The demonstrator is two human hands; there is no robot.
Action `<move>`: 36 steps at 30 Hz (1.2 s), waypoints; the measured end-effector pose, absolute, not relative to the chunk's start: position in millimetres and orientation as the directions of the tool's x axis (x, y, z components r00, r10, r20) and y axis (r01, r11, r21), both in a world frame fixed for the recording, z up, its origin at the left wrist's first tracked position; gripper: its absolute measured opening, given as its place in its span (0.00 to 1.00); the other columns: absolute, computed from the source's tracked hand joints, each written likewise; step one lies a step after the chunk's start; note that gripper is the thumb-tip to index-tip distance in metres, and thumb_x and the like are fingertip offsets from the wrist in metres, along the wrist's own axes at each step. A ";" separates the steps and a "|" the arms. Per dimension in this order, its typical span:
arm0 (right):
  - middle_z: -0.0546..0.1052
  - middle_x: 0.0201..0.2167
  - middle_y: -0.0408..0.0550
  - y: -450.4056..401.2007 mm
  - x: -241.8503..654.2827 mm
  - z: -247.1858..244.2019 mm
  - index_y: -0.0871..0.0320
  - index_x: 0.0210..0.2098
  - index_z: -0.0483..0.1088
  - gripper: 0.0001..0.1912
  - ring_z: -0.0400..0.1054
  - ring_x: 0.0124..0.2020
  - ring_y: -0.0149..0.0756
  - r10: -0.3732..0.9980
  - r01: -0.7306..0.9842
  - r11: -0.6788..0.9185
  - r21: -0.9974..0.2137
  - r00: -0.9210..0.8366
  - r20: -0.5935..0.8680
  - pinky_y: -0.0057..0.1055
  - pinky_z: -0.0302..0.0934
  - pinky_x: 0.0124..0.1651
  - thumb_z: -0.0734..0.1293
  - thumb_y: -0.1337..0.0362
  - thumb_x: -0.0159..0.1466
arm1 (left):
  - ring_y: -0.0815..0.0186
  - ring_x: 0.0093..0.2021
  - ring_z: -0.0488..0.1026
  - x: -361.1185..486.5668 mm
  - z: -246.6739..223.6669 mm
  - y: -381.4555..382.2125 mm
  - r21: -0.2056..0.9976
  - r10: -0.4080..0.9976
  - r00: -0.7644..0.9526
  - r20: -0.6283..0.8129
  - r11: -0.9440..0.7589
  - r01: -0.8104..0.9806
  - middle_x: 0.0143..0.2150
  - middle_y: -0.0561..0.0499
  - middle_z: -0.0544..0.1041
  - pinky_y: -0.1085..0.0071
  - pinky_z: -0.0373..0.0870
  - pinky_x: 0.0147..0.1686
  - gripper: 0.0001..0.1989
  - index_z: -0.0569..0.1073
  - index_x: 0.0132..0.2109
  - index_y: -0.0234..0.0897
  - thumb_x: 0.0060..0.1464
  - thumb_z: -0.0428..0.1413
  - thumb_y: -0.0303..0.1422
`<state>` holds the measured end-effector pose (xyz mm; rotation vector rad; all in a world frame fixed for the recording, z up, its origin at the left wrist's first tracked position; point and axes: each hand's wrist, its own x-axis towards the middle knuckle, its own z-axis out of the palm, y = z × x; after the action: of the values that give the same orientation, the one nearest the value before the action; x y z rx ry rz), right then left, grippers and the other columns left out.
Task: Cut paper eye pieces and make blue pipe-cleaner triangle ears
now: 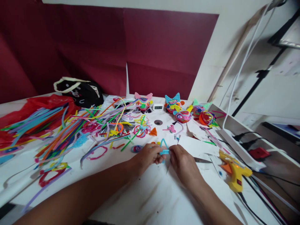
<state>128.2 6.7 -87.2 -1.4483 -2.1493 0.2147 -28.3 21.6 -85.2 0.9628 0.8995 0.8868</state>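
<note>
Between my two hands is a light blue pipe cleaner (pixel 165 152), bent so that a pointed loop stands up above the fingers. My left hand (pixel 151 154) pinches its left end, fingers curled closed. From the other side my right hand (pixel 181 161) grips the right end, also closed. Both hands are just above the white table, their fingertips a short gap apart. A small purple and blue coil (pixel 137 148) lies just left of my left hand. Scissors (pixel 202 160) lie right of my right hand, their handles hidden.
Many loose pipe cleaners (pixel 56 137) spread over the left side, partly on a red plastic bag (pixel 44 104). Colourful craft figures (pixel 173 103) and a small digital clock (pixel 157 107) stand at the back. A yellow glue gun (pixel 236 172) and a power strip (pixel 241 150) are at right.
</note>
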 end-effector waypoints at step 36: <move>0.70 0.16 0.42 11.6 134.7 -72.6 0.62 0.24 0.69 0.21 0.58 0.17 0.24 0.968 -0.103 -0.152 -0.983 -0.216 -0.127 0.23 0.49 0.21 0.73 0.50 0.48 | 0.75 0.16 0.64 -36.1 -69.3 22.5 0.987 0.943 0.298 -0.151 0.163 -0.013 0.17 0.54 0.69 0.76 0.54 0.17 0.13 0.69 0.25 0.31 0.50 0.55 0.38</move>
<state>134.7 11.6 -72.6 -1.1143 -1.2000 1.5227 -36.1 22.5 -69.3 1.1936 1.0327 0.8918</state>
